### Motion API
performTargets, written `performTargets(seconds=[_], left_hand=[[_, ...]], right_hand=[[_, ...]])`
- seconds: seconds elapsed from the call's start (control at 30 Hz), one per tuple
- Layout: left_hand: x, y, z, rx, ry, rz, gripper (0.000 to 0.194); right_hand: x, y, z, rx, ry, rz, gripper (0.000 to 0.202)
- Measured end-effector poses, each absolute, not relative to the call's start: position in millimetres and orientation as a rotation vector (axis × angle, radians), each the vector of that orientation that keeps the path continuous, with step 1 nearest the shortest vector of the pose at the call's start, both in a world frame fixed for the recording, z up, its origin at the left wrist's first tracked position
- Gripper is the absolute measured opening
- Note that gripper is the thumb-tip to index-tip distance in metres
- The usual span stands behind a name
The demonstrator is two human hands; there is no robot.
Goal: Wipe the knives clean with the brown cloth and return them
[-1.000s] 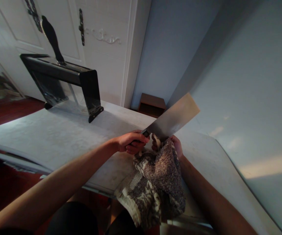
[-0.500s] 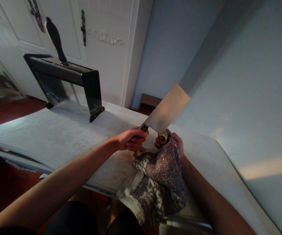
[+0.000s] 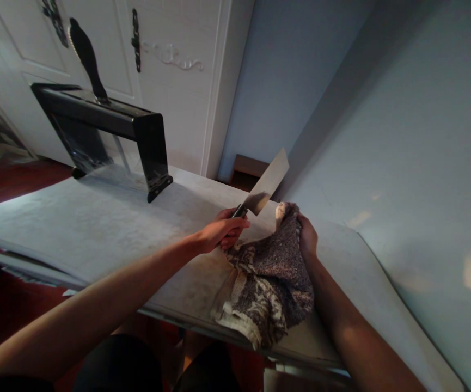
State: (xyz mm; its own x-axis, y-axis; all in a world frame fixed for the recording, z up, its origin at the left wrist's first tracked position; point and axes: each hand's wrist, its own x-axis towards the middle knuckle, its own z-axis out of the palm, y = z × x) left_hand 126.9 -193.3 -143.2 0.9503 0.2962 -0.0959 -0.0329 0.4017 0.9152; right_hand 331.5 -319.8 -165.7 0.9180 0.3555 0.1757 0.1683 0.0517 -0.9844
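My left hand (image 3: pixel 224 231) is closed round the dark handle of a cleaver (image 3: pixel 268 183). Its broad metal blade points up and away to the right, with a shadow across the part near the handle. My right hand (image 3: pixel 307 235) grips the upper right edge of a brown-and-cream patterned towel (image 3: pixel 276 267); some of its fingers are hidden behind the cloth. The towel hangs in folds over the table's near edge, just below the blade and apart from it. A corner of the towel lies against the underside of my left hand.
On the pale table (image 3: pixel 137 245) stands a black frame (image 3: pixel 149 155) with an upright handle and clear panels, at the back left. White cabinet doors (image 3: pixel 173 109) rise behind it. A blue-grey wall (image 3: pixel 415 163) borders the right side. A brown wooden box (image 3: pixel 249 170) shows beyond the far edge.
The cleaver has turned, so its blade looks narrower. My right hand has moved slightly right and away from the blade with the towel. The view has shifted slightly.
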Motion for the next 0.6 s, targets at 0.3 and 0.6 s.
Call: performTargets(seconds=[0.3, 0.6], left_hand=[[125.5, -200.9, -141.5, 1.209, 0.198, -0.074, 0.036], [126.8, -207.6, -141.9, 1.230, 0.221, -0.082, 0.034]], right_hand=[[289.2, -321.3, -142.7, -1.419, -0.558, -0.419, 0.031], [260.2, -321.3, -141.6, -1.291, -1.548, -0.549, 0.026]])
